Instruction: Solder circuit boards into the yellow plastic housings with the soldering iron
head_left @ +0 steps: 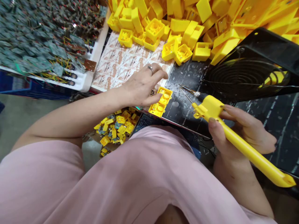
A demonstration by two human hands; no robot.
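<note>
In the head view, my left hand [146, 82] reaches over the bench edge with its fingers bent. Its thumb rests on a yellow plastic casing [161, 105] made of two joined compartments with round grilles, holding it against the bench. Whatever lies under the palm is mostly hidden. My right hand [240, 130] is closed around a yellow soldering gun [247, 144]. A metal tip and a thin feed tube stick out of its front toward the casing. The tip is to the right of the casing and apart from it.
Many yellow casings [154, 29] are heaped at the back. A black fan [238, 74] stands on the dark mat [182, 105]. At left, a white foam tray [87, 76] bears many wired circuit boards. Below the bench sits a pile of yellow parts [116, 127].
</note>
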